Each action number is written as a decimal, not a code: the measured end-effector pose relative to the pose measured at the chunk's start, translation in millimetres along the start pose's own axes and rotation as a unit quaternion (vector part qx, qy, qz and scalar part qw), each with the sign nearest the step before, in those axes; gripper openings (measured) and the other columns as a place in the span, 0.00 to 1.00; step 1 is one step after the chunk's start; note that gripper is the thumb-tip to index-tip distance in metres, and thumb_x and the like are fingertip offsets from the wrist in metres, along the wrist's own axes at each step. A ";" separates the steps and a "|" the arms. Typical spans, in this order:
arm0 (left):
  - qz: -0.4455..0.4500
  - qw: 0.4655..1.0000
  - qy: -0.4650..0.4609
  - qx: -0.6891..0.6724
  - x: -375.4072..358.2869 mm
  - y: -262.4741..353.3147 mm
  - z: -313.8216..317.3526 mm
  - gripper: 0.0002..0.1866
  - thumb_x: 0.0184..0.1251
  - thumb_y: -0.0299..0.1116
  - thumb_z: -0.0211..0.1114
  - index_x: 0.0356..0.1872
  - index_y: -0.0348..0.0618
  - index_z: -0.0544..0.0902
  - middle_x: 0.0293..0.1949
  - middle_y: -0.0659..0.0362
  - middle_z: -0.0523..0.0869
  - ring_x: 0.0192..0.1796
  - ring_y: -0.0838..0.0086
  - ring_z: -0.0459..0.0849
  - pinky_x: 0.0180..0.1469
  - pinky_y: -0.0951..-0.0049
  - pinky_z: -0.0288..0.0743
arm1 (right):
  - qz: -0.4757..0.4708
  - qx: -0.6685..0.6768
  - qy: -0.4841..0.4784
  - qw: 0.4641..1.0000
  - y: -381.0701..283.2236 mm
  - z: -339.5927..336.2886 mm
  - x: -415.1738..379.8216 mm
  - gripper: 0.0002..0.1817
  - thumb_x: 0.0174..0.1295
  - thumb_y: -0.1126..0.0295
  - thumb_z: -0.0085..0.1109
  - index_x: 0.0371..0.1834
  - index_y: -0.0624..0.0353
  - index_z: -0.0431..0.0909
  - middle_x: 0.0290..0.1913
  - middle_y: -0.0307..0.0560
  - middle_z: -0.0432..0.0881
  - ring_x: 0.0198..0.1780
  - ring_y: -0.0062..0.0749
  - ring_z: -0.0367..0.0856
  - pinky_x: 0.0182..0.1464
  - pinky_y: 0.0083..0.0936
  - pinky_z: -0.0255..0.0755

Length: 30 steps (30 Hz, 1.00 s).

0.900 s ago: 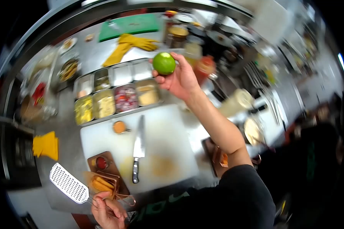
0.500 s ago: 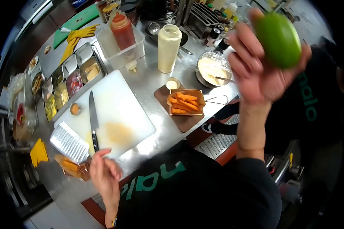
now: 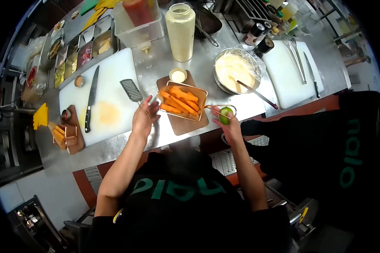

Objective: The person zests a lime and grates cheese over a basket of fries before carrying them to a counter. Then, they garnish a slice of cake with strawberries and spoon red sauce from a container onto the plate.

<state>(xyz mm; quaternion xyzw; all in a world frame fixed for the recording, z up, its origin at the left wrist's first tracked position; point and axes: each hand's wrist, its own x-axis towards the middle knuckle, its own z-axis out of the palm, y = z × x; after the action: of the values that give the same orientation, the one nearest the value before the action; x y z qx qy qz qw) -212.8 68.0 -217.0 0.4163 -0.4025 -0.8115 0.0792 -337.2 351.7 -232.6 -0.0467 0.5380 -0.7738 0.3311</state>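
Steel worktop (image 3: 205, 64), basket (image 3: 203, 100) of orange fries (image 3: 179, 101) near its front edge.
My left hand (image 3: 142, 119) loosely grasps a grater (image 3: 131, 90); my right hand (image 3: 231, 128) holds a lime (image 3: 226, 116).

Steel counter (image 3: 154, 63), white cutting board (image 3: 114, 69), second cutting board (image 3: 278, 74), brown board (image 3: 189, 126), pale bottle (image 3: 180, 36), metal bowl (image 3: 219, 83), clear tub (image 3: 150, 31)

The one camera, worn on the head, looks forward and steeply down, close over the wearer's own shirt (image 3: 177, 211) at the near edge. Its wide, curved view darkens at the corners. The left fingers (image 3: 146, 102) and right fingers (image 3: 218, 123) fall mid-view, the metal surface (image 3: 158, 63) stretches far and to both sides, a co-worker's shirt (image 3: 325, 139) stands right.
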 end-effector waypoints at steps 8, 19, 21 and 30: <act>0.011 0.996 -0.022 0.082 -4.1 19.1 11.4 0.22 0.74 0.48 0.40 0.66 0.58 0.62 0.53 0.57 0.74 0.57 0.69 0.70 0.56 0.52 0.63 | 0.074 0.074 -0.053 0.993 28.6 41.5 -12.7 0.28 0.63 0.48 0.47 0.52 0.65 0.68 0.54 0.58 0.73 0.57 0.43 0.73 0.60 0.42 0.65; 0.077 0.993 0.009 0.086 -36.9 -10.9 33.7 0.23 0.75 0.44 0.39 0.64 0.44 0.64 0.53 0.49 0.75 0.55 0.67 0.73 0.58 0.64 0.65 | -0.171 -0.203 0.022 0.964 -42.9 12.2 27.2 0.23 0.66 0.58 0.44 0.54 0.68 0.68 0.52 0.48 0.75 0.52 0.26 0.73 0.55 0.22 0.65; 0.064 0.996 0.032 0.058 -57.5 -12.0 41.5 0.21 0.75 0.41 0.40 0.61 0.39 0.67 0.49 0.50 0.78 0.49 0.70 0.78 0.52 0.71 0.70 | -0.143 -0.209 0.015 0.967 -53.1 17.3 50.1 0.23 0.66 0.57 0.45 0.54 0.67 0.69 0.52 0.48 0.76 0.51 0.24 0.72 0.56 0.21 0.63; 0.047 0.995 -0.022 0.087 -135.2 -11.1 52.8 0.21 0.75 0.42 0.39 0.53 0.34 0.70 0.26 0.57 0.79 0.24 0.80 0.77 0.24 0.82 0.72 | -0.101 -0.275 0.081 0.953 -64.1 -4.0 47.6 0.23 0.64 0.53 0.48 0.49 0.64 0.72 0.46 0.48 0.78 0.46 0.27 0.76 0.52 0.22 0.67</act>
<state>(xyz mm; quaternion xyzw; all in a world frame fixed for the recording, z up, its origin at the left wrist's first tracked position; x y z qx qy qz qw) -162.9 169.1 -124.8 0.3839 -0.4922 -0.7780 0.0719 -405.5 341.0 -192.4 -0.1269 0.7472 -0.6269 0.1804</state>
